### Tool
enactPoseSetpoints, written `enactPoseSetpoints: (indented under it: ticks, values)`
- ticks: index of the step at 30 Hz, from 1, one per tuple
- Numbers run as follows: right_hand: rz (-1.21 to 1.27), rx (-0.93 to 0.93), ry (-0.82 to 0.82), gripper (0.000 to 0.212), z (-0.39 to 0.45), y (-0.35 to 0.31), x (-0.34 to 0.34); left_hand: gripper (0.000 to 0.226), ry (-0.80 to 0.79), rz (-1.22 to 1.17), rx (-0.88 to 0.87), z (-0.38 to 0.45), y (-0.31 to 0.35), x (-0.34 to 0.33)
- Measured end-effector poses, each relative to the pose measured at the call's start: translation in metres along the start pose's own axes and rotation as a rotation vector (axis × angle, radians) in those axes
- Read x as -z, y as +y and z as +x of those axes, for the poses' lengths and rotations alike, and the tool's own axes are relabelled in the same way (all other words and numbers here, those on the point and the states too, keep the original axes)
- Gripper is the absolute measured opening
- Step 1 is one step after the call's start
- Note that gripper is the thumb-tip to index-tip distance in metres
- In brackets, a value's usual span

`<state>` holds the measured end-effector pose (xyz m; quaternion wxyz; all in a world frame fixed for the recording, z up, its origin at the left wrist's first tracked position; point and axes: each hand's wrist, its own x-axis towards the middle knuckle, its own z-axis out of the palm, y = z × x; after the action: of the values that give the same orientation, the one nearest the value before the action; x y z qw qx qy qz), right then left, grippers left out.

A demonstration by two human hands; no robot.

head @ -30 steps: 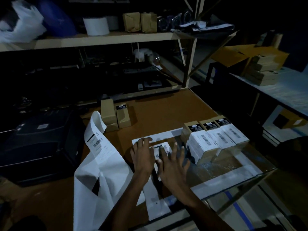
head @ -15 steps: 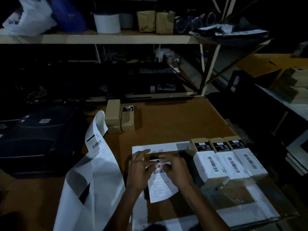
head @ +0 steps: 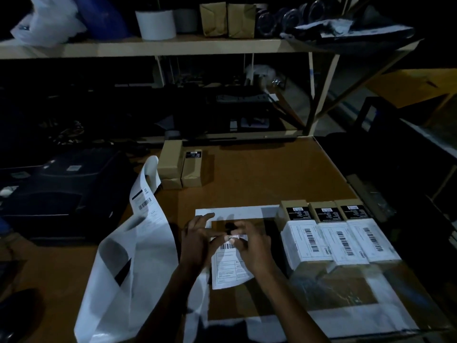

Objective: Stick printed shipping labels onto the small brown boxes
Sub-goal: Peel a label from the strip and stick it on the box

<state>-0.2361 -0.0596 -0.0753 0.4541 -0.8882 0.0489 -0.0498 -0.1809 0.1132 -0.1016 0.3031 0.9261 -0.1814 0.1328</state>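
left hand (head: 197, 240), right hand (head: 252, 246), fingertips pinching together

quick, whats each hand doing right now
Left hand: pinching the top edge of the shipping label.
Right hand: pinching the same label's top edge.

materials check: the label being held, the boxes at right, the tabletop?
Label: thin matte paper, apparently; its free end bends under both hands.
Boxes at right: brown cardboard by the look, with folded edges and black stickers on the ends.
Tabletop: flat brown board, low sheen; possibly laminate or fibreboard.
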Motion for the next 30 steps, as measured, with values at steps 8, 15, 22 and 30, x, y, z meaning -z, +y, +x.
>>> enactPoseSetpoints:
  ticks: [8,15,22,30]
  values:
    - [-0.035,-0.058,-0.118,0.045,0.012,0.007,0.011,0.047,-0.062,0.042,0.034,0.000,-0.013,0.007]
    - [-0.389,0.002,-0.153,0.021,0.016,-0.010,0.017,0.047,-0.023,-0.191,0.022,0.000,-0.011,0.011]
    - [-0.553,0.060,-0.183,0.027,0.012,-0.039,-0.008,0.010,-0.077,-0.286,0.072,-0.001,-0.011,0.020]
    - [-0.476,-0.123,-0.006,0.017,0.021,-0.025,0.000,0.002,0.015,-0.267,0.031,-0.006,-0.004,0.021]
